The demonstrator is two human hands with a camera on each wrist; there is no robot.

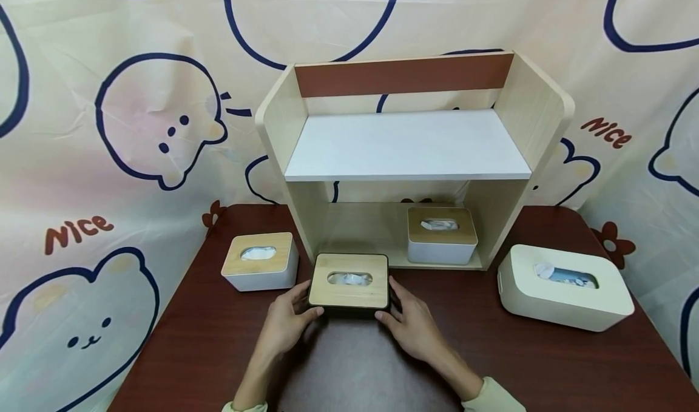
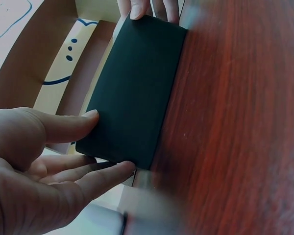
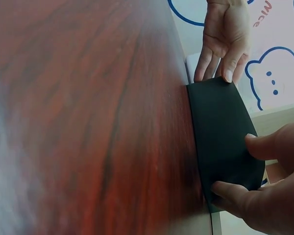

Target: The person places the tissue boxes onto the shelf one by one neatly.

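A black tissue box [image 1: 350,280] with a light wooden lid lies in front of the shelf, tissue showing in its oval slot. My left hand [image 1: 287,316] grips its left end, with the thumb on the near face and fingers along the side. At the other end my right hand [image 1: 409,322] holds it the same way. Both wrist views show the dark near face of the box, with the left thumb [image 2: 71,126] and the right thumb [image 3: 264,147] on it. The lower edge of the box is close to the table top.
Behind stands a two-level shelf [image 1: 406,151]; a white tissue box [image 1: 441,251] with a wooden lid sits on its lower level. Another white wooden-lidded box [image 1: 262,278] is left of the held one. A larger cream tissue box [image 1: 562,303] stands right on the brown table [image 1: 459,315].
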